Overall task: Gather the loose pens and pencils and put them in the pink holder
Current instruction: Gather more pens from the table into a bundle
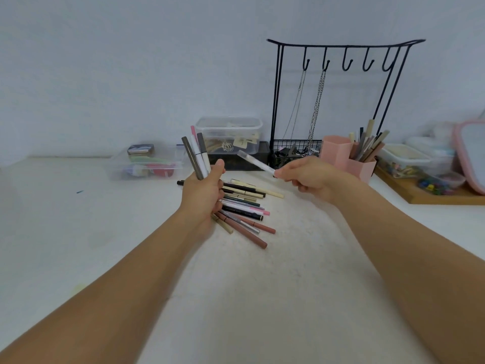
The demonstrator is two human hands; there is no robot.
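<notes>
My left hand (203,191) grips a bundle of pens (197,153) that stand up out of the fist, grey, white and pink. My right hand (305,177) pinches a single white pen (256,161) by one end, the pen pointing up and left. Both hands hover above a pile of loose pens and pencils (244,206) lying on the white table, partly hidden by my left hand. The pink holder (349,157) stands to the right of my right hand, with several pens upright in its right compartment.
A black wire jewellery stand (338,101) with chains rises behind the holder. Clear plastic boxes (228,134) sit at the back, another clear box (147,164) at the left. A wooden tray (430,197) with containers and a pink-framed mirror (472,153) lie at the right.
</notes>
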